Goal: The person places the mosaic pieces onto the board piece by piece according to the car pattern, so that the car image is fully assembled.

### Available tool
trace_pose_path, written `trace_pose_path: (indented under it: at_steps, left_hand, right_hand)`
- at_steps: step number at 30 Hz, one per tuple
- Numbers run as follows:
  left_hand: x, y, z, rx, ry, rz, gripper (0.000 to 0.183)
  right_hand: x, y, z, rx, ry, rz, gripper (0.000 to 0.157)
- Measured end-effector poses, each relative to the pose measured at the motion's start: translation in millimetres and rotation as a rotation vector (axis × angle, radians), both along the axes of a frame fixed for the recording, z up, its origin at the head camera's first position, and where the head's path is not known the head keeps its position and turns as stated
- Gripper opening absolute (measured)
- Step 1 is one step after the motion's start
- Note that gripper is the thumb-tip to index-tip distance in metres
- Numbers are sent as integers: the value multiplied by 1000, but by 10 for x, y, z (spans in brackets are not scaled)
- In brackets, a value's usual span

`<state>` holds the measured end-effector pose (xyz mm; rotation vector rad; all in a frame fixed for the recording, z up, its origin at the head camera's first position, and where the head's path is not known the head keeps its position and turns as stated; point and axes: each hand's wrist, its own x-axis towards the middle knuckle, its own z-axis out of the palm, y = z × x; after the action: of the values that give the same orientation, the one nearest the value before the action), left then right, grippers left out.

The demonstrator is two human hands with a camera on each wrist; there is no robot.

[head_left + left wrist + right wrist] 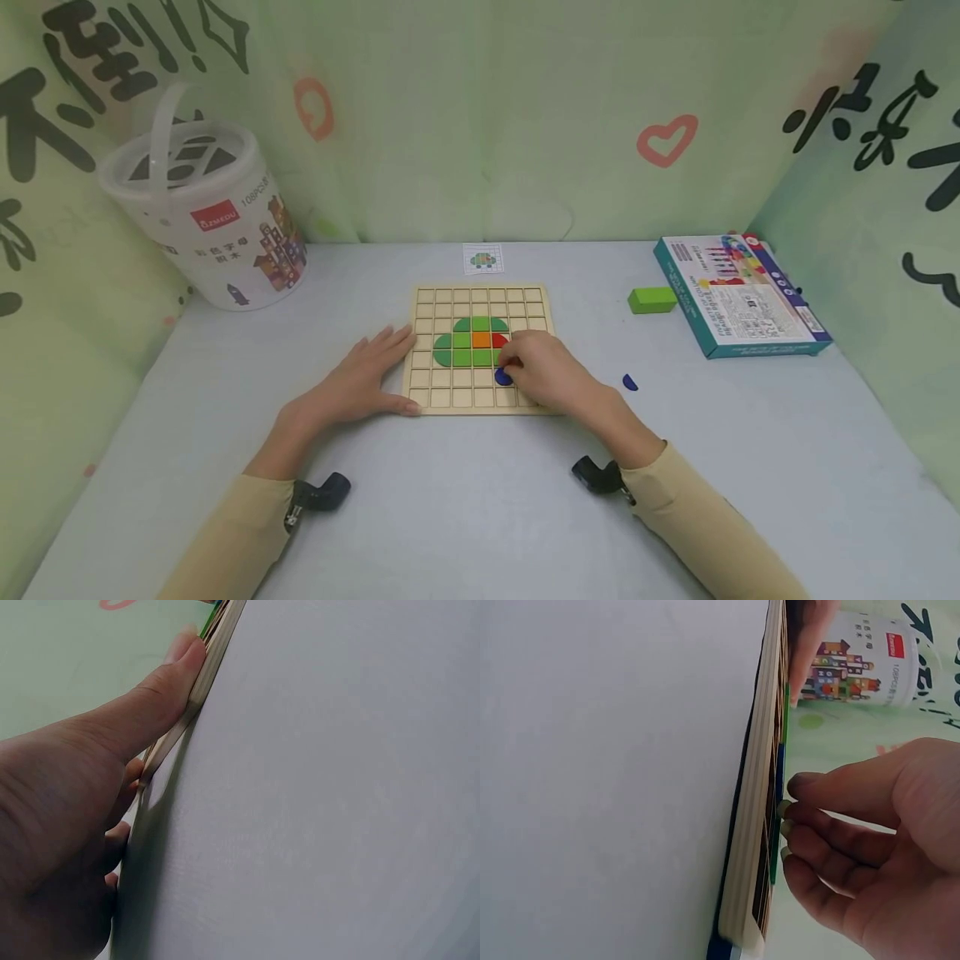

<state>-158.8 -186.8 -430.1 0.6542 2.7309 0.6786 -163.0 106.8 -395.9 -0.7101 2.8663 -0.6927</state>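
Note:
A wooden grid board (480, 400) lies in the middle of the table. On it, green pieces (457, 348) surround an orange piece (481, 339) and a red piece (499, 339). My right hand (540, 371) rests on the board's right part, curled fingertips pinching a blue piece (502, 378) in a cell below the green shape. In the right wrist view, my right hand (870, 832) has its fingertips (784, 811) touching the board (751, 825). My left hand (367, 375) lies flat against the board's left edge. Its thumb (161, 697) presses on the board's edge (217, 637).
A second blue piece (630, 382) lies on the table right of the board, with a green block (651, 299) and a printed box (738, 292) further back right. A white bucket (202, 217) stands at back left. A small picture card (483, 259) lies behind the board.

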Motion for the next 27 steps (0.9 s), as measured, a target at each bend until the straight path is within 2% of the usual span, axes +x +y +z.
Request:
trace_pose_path:
  at_steps: [8,15,21,27]
  left_hand:
    - [-9,-18,-22,2,4,-6,115]
    - [-13,2,-25,0,0,-8,115]
    - [-2,5,-10,-1,-9,2,115]
    - [5,-11,-13,-2,-11,13,114]
  right_hand:
    - [12,143,21,17,2,9,14]
    - [84,391,81,34,23,-1,15]
    - [179,618,79,24,-52,-47,7]
    - [218,756,18,13,-145,-60,13]
